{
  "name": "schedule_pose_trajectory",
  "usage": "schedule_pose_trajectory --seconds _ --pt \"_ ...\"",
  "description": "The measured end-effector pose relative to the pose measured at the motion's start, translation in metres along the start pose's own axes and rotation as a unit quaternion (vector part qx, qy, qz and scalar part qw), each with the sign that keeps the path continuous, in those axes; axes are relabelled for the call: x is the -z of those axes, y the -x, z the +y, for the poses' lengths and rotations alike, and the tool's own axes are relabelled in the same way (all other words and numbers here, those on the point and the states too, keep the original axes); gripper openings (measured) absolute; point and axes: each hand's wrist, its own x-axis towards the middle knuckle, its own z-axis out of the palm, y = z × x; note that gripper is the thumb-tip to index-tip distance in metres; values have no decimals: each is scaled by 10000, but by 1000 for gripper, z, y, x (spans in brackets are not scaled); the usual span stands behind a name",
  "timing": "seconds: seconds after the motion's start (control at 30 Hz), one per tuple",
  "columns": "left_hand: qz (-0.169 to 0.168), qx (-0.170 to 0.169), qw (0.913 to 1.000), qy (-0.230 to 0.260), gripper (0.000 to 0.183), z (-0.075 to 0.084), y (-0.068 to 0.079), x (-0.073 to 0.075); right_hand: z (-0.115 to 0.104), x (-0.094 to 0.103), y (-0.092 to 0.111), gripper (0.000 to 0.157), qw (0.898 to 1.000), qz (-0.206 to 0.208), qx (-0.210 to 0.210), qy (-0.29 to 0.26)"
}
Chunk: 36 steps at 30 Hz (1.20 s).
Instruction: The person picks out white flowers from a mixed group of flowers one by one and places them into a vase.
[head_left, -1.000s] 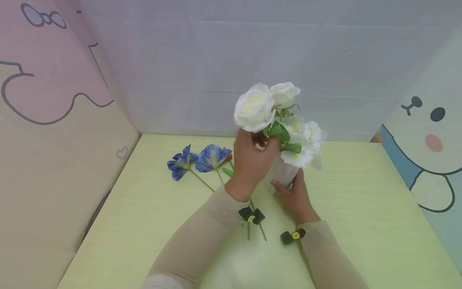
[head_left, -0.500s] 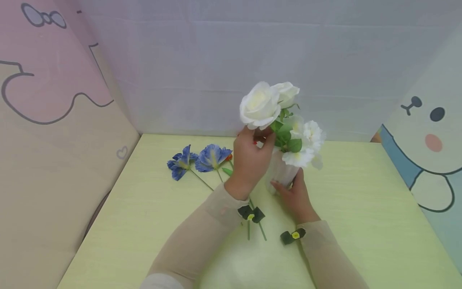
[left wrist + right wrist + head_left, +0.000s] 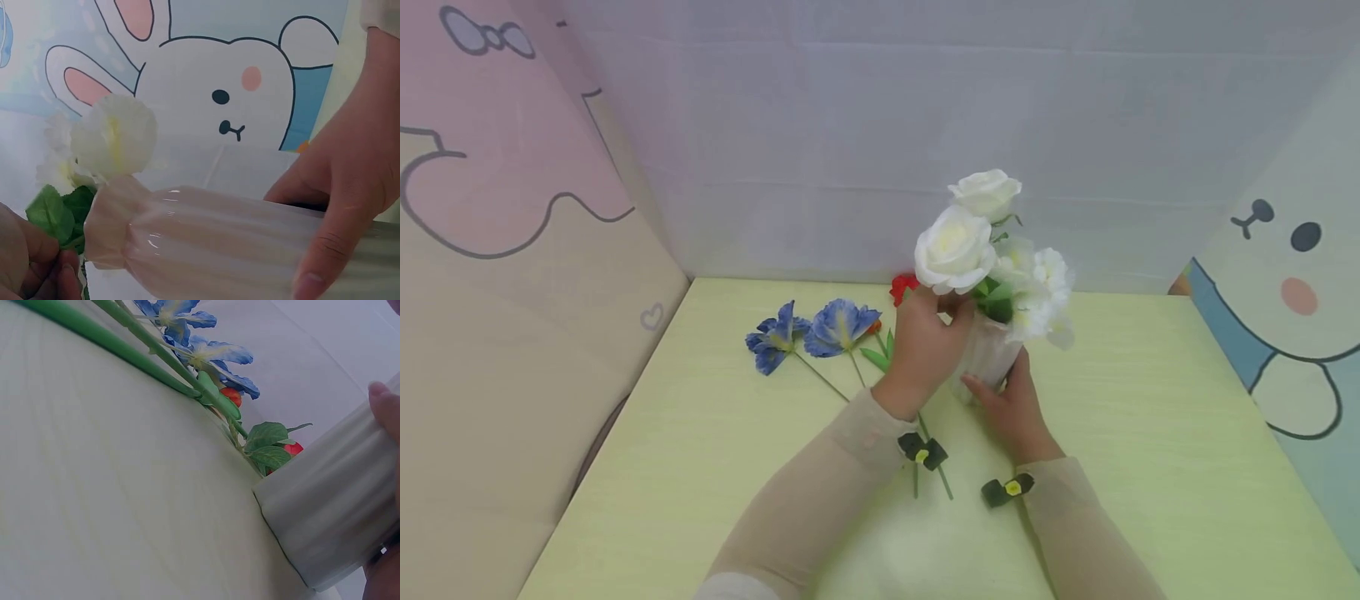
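Note:
My left hand [image 3: 925, 346] pinches the stem of a white rose [image 3: 955, 252] just below its bloom, beside the vase mouth. In the left wrist view, the left fingers [image 3: 69, 275] are close to green leaves [image 3: 53, 212] at the flared rim. My right hand [image 3: 1017, 408] grips the lower part of the glossy, ribbed white vase [image 3: 988, 358]. The vase base is at the table in the right wrist view. A second white rose [image 3: 987, 192] and ruffled white flowers [image 3: 1048, 287] stand in the vase. Their lower stems are hidden inside it.
On the pale yellow table [image 3: 1150, 433], two blue flowers [image 3: 842, 327] lie left of the vase, their stems passing under the left forearm. A red flower [image 3: 902, 288] and an orange-red bud [image 3: 231, 396] lie near them. A cloth wall [image 3: 775, 167] stands behind.
The left hand has brought the pinched rose rightward, then lower toward the vase mouth. The red flower behind that hand has come into view. The right hand keeps its grip on the vase.

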Motion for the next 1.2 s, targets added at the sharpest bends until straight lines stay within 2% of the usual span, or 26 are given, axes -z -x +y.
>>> schedule_pose_trajectory --seconds 0.13,0.37,0.6,0.8,0.93,1.2 --pt "57 49 10000 -37 15 -5 3 -1 -18 1 4 75 10000 -25 61 54" --pt "57 136 9999 59 21 -4 5 1 18 -3 -4 80 9999 99 71 -6" --pt "116 132 9998 -42 15 1 13 10 23 -3 -6 80 9993 119 305 -160" --pt "-2 184 9998 108 9 4 28 23 24 -2 -5 85 9998 88 169 -70" --pt "-75 255 9995 156 12 4 41 34 23 -1 -6 86 9999 64 65 -60" --pt "-190 522 9985 -19 15 4 66 61 25 0 -4 87 9999 104 -21 -115"
